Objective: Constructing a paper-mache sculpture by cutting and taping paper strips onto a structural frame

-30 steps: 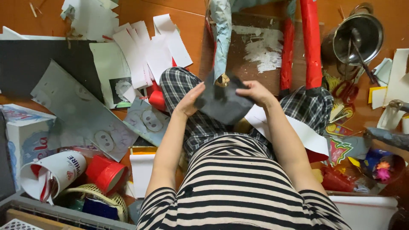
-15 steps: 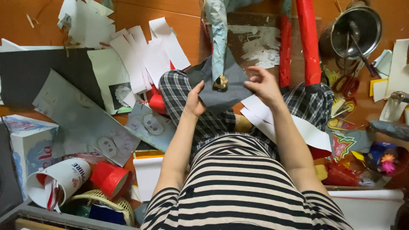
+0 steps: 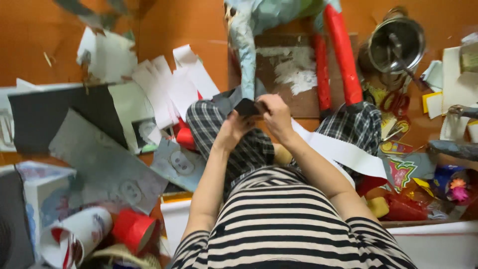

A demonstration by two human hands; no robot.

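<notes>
Both hands are working one dark grey paper piece [image 3: 247, 106] above the lap, just in front of the plaid knees. Left hand [image 3: 233, 130] is gripping its lower left edge, fingers curled and pressed together on it. Right hand [image 3: 275, 113] is pinching the right edge, thumb against bunched fingers; individual fingertips are too blurred to separate. The piece is looking folded or crumpled, held off the floor, touching only the two hands as far as I can tell.

Surroundings:
- Grey-blue papier-mâché figure [image 3: 245, 45] is standing directly beyond the hands, on a brown board [image 3: 289, 69] smeared with white.
- Two red legs [image 3: 342, 55] of the figure are running down the right side of the board, ending near the right knee.
- White paper strip [image 3: 343, 152] is lying across the right thigh, under the right forearm.
- Metal pot [image 3: 396, 45] with a utensil in it is sitting upper right, well apart from the hands.
- White paper scraps [image 3: 169, 84] are piling up left of the knees, next to a big dark sheet [image 3: 55, 117] on the orange floor [image 3: 199, 30].
- Grey card with face drawings [image 3: 99, 159] is lying lower left.
- Red tape roll [image 3: 133, 230] and a white paper cup [image 3: 74, 241] are sitting bottom left, near the left elbow.
- Colourful wrappers [image 3: 413, 174] are cluttering the right side.
</notes>
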